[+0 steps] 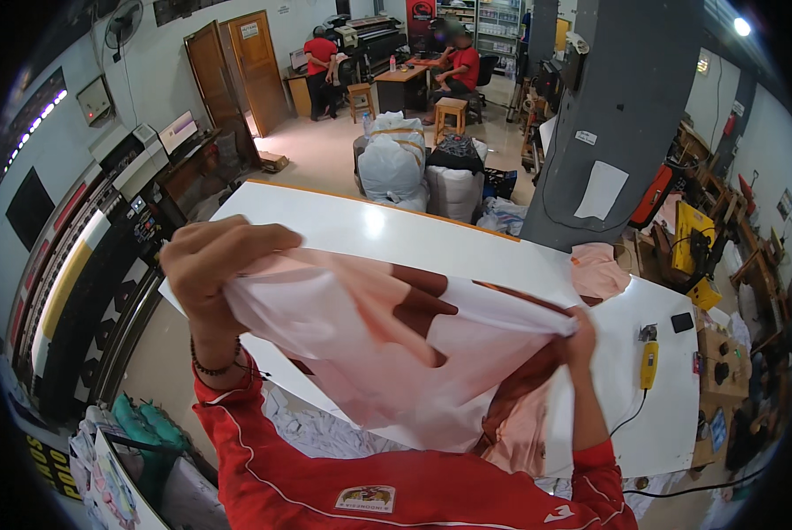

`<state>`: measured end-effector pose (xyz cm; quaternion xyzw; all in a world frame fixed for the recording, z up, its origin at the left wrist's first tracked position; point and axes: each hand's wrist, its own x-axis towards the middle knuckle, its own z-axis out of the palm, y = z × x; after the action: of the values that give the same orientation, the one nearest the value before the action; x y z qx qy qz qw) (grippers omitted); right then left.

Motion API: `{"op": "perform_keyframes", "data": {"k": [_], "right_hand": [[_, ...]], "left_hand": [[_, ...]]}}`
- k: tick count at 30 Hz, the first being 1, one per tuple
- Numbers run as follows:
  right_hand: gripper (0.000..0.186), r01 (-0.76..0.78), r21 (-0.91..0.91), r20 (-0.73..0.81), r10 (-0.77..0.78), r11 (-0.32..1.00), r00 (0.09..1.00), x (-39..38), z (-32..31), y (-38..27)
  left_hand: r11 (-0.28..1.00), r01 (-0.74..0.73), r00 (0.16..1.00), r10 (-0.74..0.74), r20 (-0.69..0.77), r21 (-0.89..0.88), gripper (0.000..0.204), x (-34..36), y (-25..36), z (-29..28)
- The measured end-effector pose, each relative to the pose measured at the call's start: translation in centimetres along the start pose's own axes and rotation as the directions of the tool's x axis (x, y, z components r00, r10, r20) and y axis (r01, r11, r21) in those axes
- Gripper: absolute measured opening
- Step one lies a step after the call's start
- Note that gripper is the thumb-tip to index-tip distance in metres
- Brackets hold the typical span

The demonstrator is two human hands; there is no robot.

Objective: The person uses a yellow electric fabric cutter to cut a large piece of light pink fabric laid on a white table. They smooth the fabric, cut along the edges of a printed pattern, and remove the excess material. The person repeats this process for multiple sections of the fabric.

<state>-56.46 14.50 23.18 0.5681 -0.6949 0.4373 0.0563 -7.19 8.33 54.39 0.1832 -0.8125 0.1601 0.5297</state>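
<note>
My left hand [228, 265] grips one upper corner of a large, thin fabric piece [396, 353], white and pale pink with brown patches showing, raised over the white worktable [361, 221]. My right hand [573, 340] is closed on the fabric's other corner, lower and to the right. The cloth hangs slack between the two. More peach fabric [511, 442] lies below near my right arm. A yellow electric cutter [649, 362] with a cord rests on the table beside a small black object [682, 322].
Peach cloth [597, 269] sits by a grey pillar [608, 124]. Beyond the table are wrapped bundles [392, 163] and two people [319, 71] [456, 71] in red shirts. A long printer [87, 265] stands left; white scraps [299, 411] lie below the table's near edge.
</note>
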Motion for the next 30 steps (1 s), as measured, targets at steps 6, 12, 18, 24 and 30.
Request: {"op": "perform_keyframes", "data": {"k": [6, 12, 18, 24, 30], "right_hand": [[0.016, 0.059, 0.248, -0.269, 0.010, 0.967, 0.963, 5.4, -12.4, 2.8], [0.010, 0.179, 0.237, -0.505, -0.037, 0.955, 0.863, 6.4, -17.4, -3.5], [0.020, 0.143, -0.035, -0.355, -0.146, 0.989, 0.923, 10.5, -21.0, 1.9], [0.051, -0.071, 0.424, 0.476, -0.155, 0.903, 0.866, 8.2, -11.5, -4.8], [0.066, -0.163, 0.792, 0.520, -0.511, 0.588, 0.685, 3.7, -4.4, -18.2]], "left_hand": [[0.983, 0.117, 0.985, -0.096, -0.146, 0.143, 0.033, -1.4, -0.8, -3.5], [0.955, 0.221, 0.968, -0.189, -0.165, 0.199, 0.024, -1.4, -2.4, -4.3], [0.987, 0.159, 0.985, -0.157, 0.065, -0.020, 0.035, -1.4, -2.2, -1.9], [0.982, 0.093, 0.947, -0.037, 0.318, -0.162, 0.033, -3.1, 1.5, 6.4], [0.963, -0.040, 0.904, 0.148, 0.402, -0.266, 0.029, -4.1, 6.5, 13.9]]}}
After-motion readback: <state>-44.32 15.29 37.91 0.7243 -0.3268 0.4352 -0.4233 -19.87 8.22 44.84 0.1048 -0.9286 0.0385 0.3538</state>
